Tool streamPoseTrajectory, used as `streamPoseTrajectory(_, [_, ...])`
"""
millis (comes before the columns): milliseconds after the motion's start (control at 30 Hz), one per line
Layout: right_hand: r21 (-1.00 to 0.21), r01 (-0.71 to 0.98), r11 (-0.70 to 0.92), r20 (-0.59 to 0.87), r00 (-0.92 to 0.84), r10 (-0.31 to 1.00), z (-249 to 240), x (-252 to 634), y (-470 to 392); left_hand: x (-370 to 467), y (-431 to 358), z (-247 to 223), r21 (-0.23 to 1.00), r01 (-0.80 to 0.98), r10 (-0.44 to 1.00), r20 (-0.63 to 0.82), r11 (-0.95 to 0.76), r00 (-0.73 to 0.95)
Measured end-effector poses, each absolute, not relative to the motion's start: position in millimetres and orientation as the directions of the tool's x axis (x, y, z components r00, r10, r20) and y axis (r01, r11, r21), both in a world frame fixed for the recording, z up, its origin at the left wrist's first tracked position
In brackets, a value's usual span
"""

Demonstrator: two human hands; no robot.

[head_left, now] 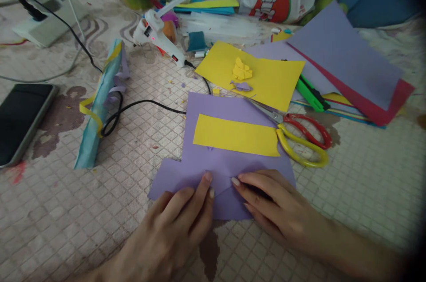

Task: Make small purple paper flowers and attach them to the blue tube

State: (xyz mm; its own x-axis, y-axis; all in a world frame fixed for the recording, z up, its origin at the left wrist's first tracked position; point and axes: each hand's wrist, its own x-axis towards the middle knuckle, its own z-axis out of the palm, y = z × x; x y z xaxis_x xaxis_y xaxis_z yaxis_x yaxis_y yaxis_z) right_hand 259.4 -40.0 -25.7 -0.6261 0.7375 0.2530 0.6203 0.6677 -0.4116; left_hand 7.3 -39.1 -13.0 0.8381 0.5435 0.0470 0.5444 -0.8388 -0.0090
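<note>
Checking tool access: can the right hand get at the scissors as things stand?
Probably yes. The scissors lie just beyond the right hand, handles uncovered, nothing visible blocking the way. Its fingertips are on the purple paper, so it would likely need to leave that first.

Tablecloth [49,220] open — lower left; scissors [282,119] obstruct centre-right.

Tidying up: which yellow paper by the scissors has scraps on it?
The larger, farther sheet, bearing yellow scraps; the narrow nearer strip is bare.
</note>
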Motion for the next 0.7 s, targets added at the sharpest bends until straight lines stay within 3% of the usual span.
streamPoseTrajectory(300, [-0.426, 0.620, 0.659, 0.235, -0.628, 0.742, -25.8, 261.3, -39.8, 9.4, -34.9, -4.3, 0.003, 0.546, 0.545, 0.029, -0.838, 0.838])
streamPoseTrajectory(500, [-0.306, 0.644, 0.701, 0.183, -0.683, 0.708, -25.4, 256.7, -39.3, 11.5, -35.7, -5.0, -0.025, 0.541, 0.540, 0.031, -0.841, 0.841])
streamPoseTrajectory(700, [-0.280, 0.667, 0.691, 0.194, -0.665, 0.721, -25.5, 251.2, -39.6, 11.0, -35.7, -8.1, -0.053, 0.553, 0.555, -0.028, -0.832, 0.832])
